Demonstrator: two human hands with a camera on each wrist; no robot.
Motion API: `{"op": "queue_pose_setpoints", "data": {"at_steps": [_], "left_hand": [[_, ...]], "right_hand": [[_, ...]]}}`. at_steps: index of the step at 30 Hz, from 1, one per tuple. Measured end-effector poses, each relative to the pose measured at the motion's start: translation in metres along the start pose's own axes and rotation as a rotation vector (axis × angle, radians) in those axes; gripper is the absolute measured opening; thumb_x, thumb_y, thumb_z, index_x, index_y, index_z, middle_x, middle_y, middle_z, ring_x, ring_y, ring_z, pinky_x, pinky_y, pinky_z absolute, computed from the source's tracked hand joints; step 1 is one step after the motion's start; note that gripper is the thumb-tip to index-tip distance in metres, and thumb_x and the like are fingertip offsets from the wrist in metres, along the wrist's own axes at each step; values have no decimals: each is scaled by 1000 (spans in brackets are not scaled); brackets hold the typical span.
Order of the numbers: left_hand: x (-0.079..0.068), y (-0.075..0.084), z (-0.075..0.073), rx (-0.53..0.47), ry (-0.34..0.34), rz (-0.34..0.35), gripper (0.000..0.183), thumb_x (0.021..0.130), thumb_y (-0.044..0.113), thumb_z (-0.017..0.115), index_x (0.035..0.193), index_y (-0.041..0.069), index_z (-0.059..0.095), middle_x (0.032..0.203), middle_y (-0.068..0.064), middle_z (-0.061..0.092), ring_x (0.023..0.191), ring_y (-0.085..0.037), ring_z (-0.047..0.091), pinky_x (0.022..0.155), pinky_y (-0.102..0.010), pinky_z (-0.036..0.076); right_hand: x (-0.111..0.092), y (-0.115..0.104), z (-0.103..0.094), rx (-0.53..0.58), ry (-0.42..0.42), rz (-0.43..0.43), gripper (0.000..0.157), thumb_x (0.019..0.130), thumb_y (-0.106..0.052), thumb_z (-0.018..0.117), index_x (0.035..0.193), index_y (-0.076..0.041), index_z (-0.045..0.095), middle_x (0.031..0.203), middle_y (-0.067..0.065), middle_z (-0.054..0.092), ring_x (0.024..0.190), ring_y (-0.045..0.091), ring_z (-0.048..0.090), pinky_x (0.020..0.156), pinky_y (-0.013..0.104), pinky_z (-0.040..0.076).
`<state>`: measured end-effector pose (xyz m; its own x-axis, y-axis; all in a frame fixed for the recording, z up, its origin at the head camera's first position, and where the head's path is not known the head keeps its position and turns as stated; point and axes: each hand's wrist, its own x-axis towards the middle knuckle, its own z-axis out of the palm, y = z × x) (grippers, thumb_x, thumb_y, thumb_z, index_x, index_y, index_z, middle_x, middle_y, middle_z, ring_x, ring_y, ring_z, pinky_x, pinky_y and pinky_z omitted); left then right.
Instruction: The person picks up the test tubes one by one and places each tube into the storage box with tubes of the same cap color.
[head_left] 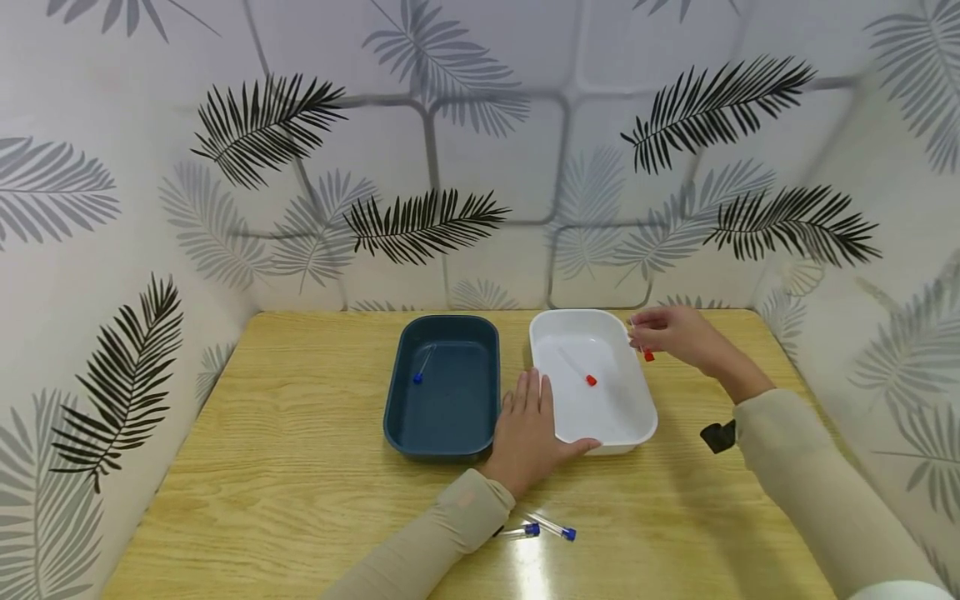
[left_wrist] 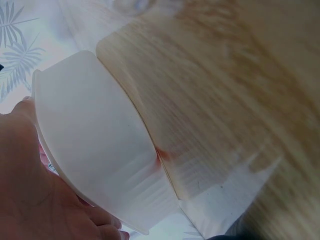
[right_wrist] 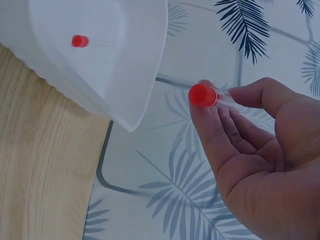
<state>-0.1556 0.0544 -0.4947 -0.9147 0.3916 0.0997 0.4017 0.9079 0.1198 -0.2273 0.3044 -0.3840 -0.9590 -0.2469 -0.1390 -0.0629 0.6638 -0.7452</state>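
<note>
Between thumb and fingers, my right hand [head_left: 686, 340] pinches a clear test tube with a red cap [right_wrist: 204, 95]. It hovers just beyond the right rim of a white tray [head_left: 626, 421]. Another red-capped tube [head_left: 591, 381] lies inside that tray, also visible in the right wrist view. My left hand [head_left: 527, 440] rests on the tray's near left corner, its fingers straight along the left rim and its thumb along the front one. In the left wrist view that hand [left_wrist: 37, 185] touches the tray's outer wall [left_wrist: 90, 130].
A dark blue tray [head_left: 442, 454] stands left of the white one, with a blue-capped tube [head_left: 417, 378] in it. Two blue-capped tubes [head_left: 568, 534] lie on the wooden table [head_left: 300, 425] near my left forearm. A leaf-patterned wall [head_left: 480, 275] rises behind the table.
</note>
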Motion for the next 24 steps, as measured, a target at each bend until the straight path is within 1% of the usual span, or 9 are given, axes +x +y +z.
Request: {"op": "queue_pose_setpoints", "data": {"at_steps": [2,6,9,16,19,21,24], "left_hand": [[0,0,-1,5,-7,-4,115,70,88,18,148,4,20,153,-13,14,140,-28,10,110,-41,19],[-1,0,-3,3,-1,-1,114,71,88,21,147,4,23,153,-14,16,140,-28,11,110,-41,21],[-2,1,-5,3,27,9,113,71,87,22,146,3,26,152,-15,19,140,-29,15,109,-42,23],[-3,0,-5,6,47,17,112,72,87,24,146,3,27,151,-15,21,139,-30,18,108,-43,25],[-3,-1,-4,7,52,16,112,72,87,25,145,2,28,151,-15,22,139,-29,18,107,-43,26],[-2,-1,-4,6,48,14,112,72,87,24,145,3,27,151,-15,22,139,-29,17,107,-43,25],[-2,0,-2,3,21,4,114,70,88,20,146,4,25,152,-13,19,140,-28,14,108,-43,23]], "right_hand": [[5,-3,3,8,-14,-1,45,93,-22,58,127,8,49,108,19,63,94,29,64,81,39,51],[16,-7,9,32,-33,5,42,94,-15,56,127,10,48,109,22,63,96,32,63,81,39,51],[25,-7,14,47,-39,2,40,94,-12,55,126,11,49,108,22,63,96,33,63,82,42,50],[41,-9,25,29,-67,-39,38,95,-9,53,125,13,49,111,27,61,98,35,61,81,40,51],[48,-11,28,29,-79,-55,37,95,-6,51,126,13,48,113,29,58,98,39,59,83,42,50],[52,-13,31,27,-79,-51,36,95,-6,51,126,13,48,114,29,58,98,39,59,84,44,49],[60,-14,35,23,-77,-31,36,94,-7,53,125,12,49,113,27,59,96,37,60,84,44,49]]}}
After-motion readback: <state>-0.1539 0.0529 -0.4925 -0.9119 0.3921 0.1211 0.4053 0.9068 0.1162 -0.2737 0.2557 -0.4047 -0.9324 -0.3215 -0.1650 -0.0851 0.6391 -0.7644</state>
